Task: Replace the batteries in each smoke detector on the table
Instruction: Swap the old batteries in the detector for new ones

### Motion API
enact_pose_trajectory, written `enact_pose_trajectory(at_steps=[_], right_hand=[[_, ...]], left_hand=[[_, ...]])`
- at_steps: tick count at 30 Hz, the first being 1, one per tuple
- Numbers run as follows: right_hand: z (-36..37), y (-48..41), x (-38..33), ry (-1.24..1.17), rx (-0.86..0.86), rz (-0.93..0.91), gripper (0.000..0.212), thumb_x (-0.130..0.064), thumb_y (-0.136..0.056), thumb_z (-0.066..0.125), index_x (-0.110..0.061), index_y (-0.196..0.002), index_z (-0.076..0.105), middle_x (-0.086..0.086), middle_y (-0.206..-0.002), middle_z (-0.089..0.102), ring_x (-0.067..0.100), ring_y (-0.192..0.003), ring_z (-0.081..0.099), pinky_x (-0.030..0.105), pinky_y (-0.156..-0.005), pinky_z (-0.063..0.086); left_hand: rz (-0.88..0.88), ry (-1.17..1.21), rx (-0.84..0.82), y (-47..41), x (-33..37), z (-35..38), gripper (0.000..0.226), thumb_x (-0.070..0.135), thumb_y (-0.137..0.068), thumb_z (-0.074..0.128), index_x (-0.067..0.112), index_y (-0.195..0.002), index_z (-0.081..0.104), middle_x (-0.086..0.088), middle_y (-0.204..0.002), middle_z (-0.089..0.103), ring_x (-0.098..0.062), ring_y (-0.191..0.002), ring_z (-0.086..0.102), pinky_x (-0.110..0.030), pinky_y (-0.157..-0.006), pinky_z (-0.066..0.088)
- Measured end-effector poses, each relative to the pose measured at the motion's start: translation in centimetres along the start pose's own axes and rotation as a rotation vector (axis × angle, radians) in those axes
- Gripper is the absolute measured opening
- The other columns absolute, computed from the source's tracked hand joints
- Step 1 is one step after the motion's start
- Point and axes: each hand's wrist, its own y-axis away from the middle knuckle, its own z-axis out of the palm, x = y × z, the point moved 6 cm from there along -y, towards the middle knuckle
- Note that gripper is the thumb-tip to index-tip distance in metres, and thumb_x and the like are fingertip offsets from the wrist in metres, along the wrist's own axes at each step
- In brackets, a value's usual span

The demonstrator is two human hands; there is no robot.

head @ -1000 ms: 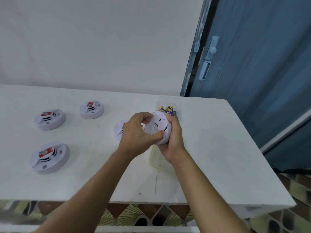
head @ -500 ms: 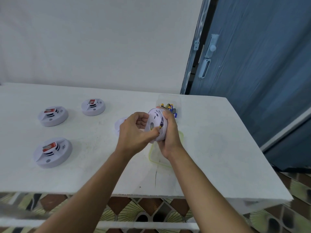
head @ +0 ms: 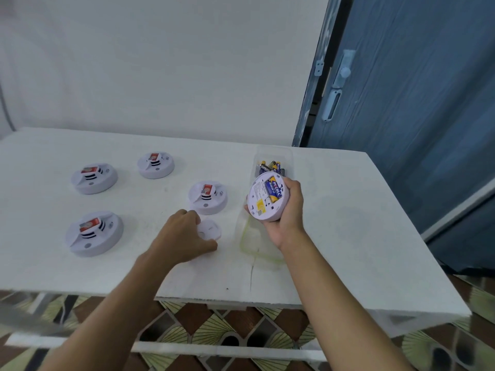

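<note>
While the white table carries everything for this job, only one unit is off it. Four units sit dome-up and closed on the table, each with a red tag on top: the near-left detector, the far-left detector, the rear detector and the middle detector. Nothing shows whether any of them has fresh cells, though they look untouched.

The right hand is wrapped around the rim of the held detector, which is raised above the table with its underside tilted toward the camera. Below it stands a clear tub with a yellowish rim; I cannot tell what it holds. Behind the held detector is the clear battery box, with loose cells inside.

The left hand rests on the table just in front of the middle detector. Its curled fingers are at the edge of the round back cover, which lies flat; I cannot tell whether they pinch it or merely touch it.

In the open bay sit the blue-and-yellow batteries. Whether these are old or new is unclear, so I judge the task early: one unit opened, the swap and reclosing pending, and four units left.
</note>
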Motion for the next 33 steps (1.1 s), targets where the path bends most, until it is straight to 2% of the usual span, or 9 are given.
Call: enact_pose_trajectory(at_steps=[7, 10, 12, 14, 17, 19, 23, 26, 33], right_hand=[[0.3, 0.3, 0.8, -0.017, -0.056, 0.025, 0.055, -0.049, -0.080, 0.056, -0.015, -0.122, 0.064, 0.013, -0.116, 0.067, 0.034, -0.108, 0.061, 0.054, -0.088, 0.054], [0.4, 0.6, 0.8, -0.042, -0.080, 0.021, 0.052, -0.048, -0.084, 0.055, -0.015, -0.122, 0.064, 0.014, -0.117, 0.067, 0.035, -0.109, 0.061, 0.059, -0.095, 0.050], [0.6, 0.9, 0.8, -0.065, -0.092, 0.030, 0.050, -0.046, -0.089, 0.051, -0.013, -0.124, 0.064, 0.016, -0.118, 0.066, 0.037, -0.111, 0.060, 0.060, -0.096, 0.049], [0.7, 1.1, 0.9, -0.071, -0.085, 0.032, 0.055, -0.046, -0.092, 0.048, -0.009, -0.131, 0.061, 0.017, -0.121, 0.066, 0.040, -0.115, 0.060, 0.057, -0.090, 0.055], [0.6, 1.4, 0.8, -0.074, -0.054, 0.011, 0.061, -0.046, -0.090, 0.049, -0.006, -0.136, 0.058, 0.016, -0.119, 0.066, 0.034, -0.108, 0.062, 0.047, -0.088, 0.053], [0.5, 1.6, 0.7, -0.074, -0.027, 0.008, 0.056, -0.045, -0.091, 0.048, -0.008, -0.131, 0.062, 0.014, -0.113, 0.068, 0.029, -0.102, 0.063, 0.045, -0.091, 0.050], [0.2, 1.9, 0.2, -0.079, -0.026, 0.000, 0.047, -0.040, -0.096, 0.044, -0.010, -0.126, 0.064, 0.008, -0.099, 0.073, 0.022, -0.091, 0.068, 0.032, -0.073, 0.056], [0.0, 2.1, -0.1, -0.068, -0.023, -0.013, 0.044, -0.039, -0.096, 0.044, -0.011, -0.123, 0.065, 0.006, -0.095, 0.073, 0.020, -0.089, 0.068, 0.029, -0.069, 0.057], [-0.8, 2.1, -0.6, -0.004, 0.002, -0.059, 0.049, -0.039, -0.099, 0.042, -0.011, -0.135, 0.060, 0.006, -0.103, 0.070, 0.019, -0.094, 0.068, 0.029, -0.066, 0.058]], left_hand=[[-0.004, -0.107, -0.050, -0.2, -0.1, 0.9, 0.064, 0.055, -0.073, 0.069, 0.015, -0.121, 0.053, -0.003, -0.109, 0.054, -0.023, -0.100, 0.050, -0.033, -0.083, 0.046], [0.002, -0.220, -0.016, 0.1, 0.7, 0.1, 0.067, 0.057, -0.079, 0.064, 0.021, -0.132, 0.045, -0.002, -0.127, 0.052, -0.026, -0.116, 0.047, -0.040, -0.095, 0.039], [0.083, -0.058, 0.135, 0.4, 2.4, -1.2, 0.054, 0.051, -0.082, 0.066, 0.021, -0.124, 0.051, 0.000, -0.119, 0.056, -0.022, -0.107, 0.050, -0.037, -0.092, 0.042], [0.255, 0.202, 0.312, 1.2, 4.8, -2.7, 0.035, 0.037, -0.084, 0.071, 0.016, -0.111, 0.060, 0.004, -0.099, 0.059, -0.011, -0.088, 0.051, -0.021, -0.081, 0.045], [0.403, 0.393, 0.411, 2.2, 8.4, -3.9, 0.022, 0.032, -0.085, 0.069, 0.018, -0.102, 0.065, 0.010, -0.090, 0.059, -0.004, -0.080, 0.051, -0.005, -0.073, 0.036], [0.406, 0.449, 0.407, 2.3, 9.9, -3.8, 0.026, 0.034, -0.085, 0.066, 0.019, -0.107, 0.065, 0.009, -0.094, 0.060, -0.005, -0.084, 0.052, -0.003, -0.075, 0.034], [0.363, 0.465, 0.350, 1.6, 11.6, -2.7, 0.035, 0.034, -0.088, 0.067, 0.022, -0.120, 0.062, 0.006, -0.110, 0.058, -0.008, -0.101, 0.051, -0.006, -0.079, 0.033], [0.367, 0.462, 0.326, 1.3, 12.5, -2.4, 0.038, 0.034, -0.089, 0.067, 0.023, -0.125, 0.060, 0.005, -0.115, 0.056, -0.009, -0.108, 0.048, -0.005, -0.081, 0.032], [0.407, 0.513, 0.256, 0.8, 13.8, -2.2, 0.037, 0.032, -0.087, 0.069, 0.022, -0.121, 0.059, 0.004, -0.108, 0.055, -0.004, -0.096, 0.052, 0.000, -0.078, 0.034]])
